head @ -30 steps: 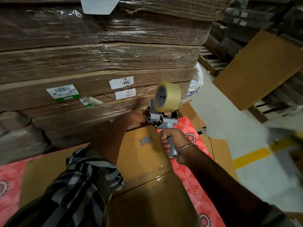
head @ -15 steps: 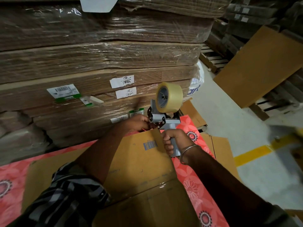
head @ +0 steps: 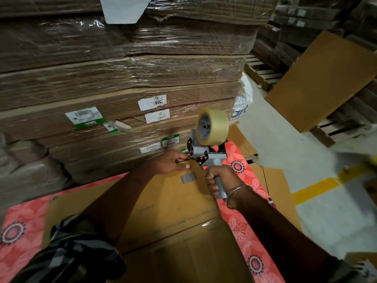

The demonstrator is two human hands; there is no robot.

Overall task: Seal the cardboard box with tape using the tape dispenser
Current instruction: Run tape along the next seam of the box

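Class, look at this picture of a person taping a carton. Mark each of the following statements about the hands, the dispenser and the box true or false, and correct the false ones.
1. The right hand grips the grey handle of the tape dispenser. True.
2. The tape roll on the dispenser is bright blue. False: it is clear, yellowish tape.
3. The left hand reaches to the front end of the dispenser, at the far edge of the cardboard box. True.
4. The box sits on a bare wooden table. False: it lies on a red flowered cloth.
5. A barcode is printed on the box near the hands. True.
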